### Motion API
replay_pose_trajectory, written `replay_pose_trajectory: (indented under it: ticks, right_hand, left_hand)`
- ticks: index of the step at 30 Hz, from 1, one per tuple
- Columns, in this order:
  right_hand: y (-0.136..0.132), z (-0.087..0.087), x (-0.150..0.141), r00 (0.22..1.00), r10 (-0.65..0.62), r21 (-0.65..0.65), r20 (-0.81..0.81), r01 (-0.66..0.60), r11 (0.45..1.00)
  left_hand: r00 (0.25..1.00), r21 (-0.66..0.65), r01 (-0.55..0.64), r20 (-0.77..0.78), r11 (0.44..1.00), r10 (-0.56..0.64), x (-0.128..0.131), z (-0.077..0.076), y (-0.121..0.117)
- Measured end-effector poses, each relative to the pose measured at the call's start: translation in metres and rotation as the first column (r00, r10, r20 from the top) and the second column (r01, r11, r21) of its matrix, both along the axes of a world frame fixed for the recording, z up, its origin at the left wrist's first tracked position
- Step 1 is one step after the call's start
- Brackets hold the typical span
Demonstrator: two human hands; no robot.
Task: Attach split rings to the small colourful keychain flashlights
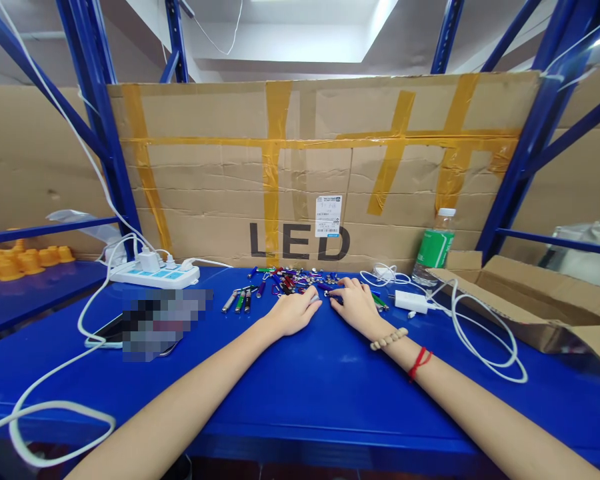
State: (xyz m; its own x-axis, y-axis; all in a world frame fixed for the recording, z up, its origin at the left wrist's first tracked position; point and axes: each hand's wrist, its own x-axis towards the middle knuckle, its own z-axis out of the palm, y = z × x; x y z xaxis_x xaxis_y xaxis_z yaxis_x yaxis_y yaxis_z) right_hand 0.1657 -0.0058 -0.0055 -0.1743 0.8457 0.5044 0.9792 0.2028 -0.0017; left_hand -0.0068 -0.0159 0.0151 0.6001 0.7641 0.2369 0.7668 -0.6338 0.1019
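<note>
A loose pile of small coloured metal tubes, in blue, red, purple and green, lies on the blue shelf, with small metal clips among them. My left hand is at the pile's front edge. Its fingers are curled and the thumb is close to them; something small and greyish shows at the fingertips, too hidden to name. To its right, my right hand rests palm down with fingers apart, the fingertips touching the pile near a dark blue tube. Left of my left hand, several tubes lie side by side in a short row.
A white power strip and a phone lie to the left, partly blurred, with white cables. To the right are a white charger with a looped cable, a green-labelled bottle and an open cardboard box. Behind stands a cardboard panel.
</note>
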Motion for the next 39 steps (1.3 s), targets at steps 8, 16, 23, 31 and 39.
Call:
replay_pose_trajectory:
  ticks: [8, 16, 23, 31, 39]
  right_hand:
    - [0.0013, -0.0021, 0.0001, 0.998, 0.015, 0.025, -0.053, -0.014, 1.0]
    - [0.0013, -0.0002, 0.0006, 0.993, 0.04, -0.027, -0.112, -0.043, 0.999]
    - [-0.0012, 0.0032, -0.0037, 0.968, 0.024, -0.043, -0.249, -0.036, 0.998]
    - [-0.0027, 0.0031, -0.0045, 0.96, 0.059, -0.04, -0.272, -0.072, 0.997]
    - [0.0009, 0.0006, -0.0026, 0.943, 0.124, -0.039, -0.308, -0.143, 0.989]
  left_hand:
    - [1.0, 0.006, -0.008, -0.013, 1.0, 0.008, -0.0003, 0.0, -0.0005]
    - [1.0, 0.033, -0.003, -0.029, 0.999, 0.004, -0.0006, -0.002, 0.0014]
    - [1.0, 0.019, -0.005, -0.022, 1.0, 0.006, -0.0003, -0.0014, 0.0013]
    - [1.0, 0.017, -0.011, -0.015, 1.0, 0.011, 0.0004, -0.0021, 0.0018]
    - [1.0, 0.025, 0.004, -0.011, 1.0, -0.004, 0.0002, -0.0026, 0.0023]
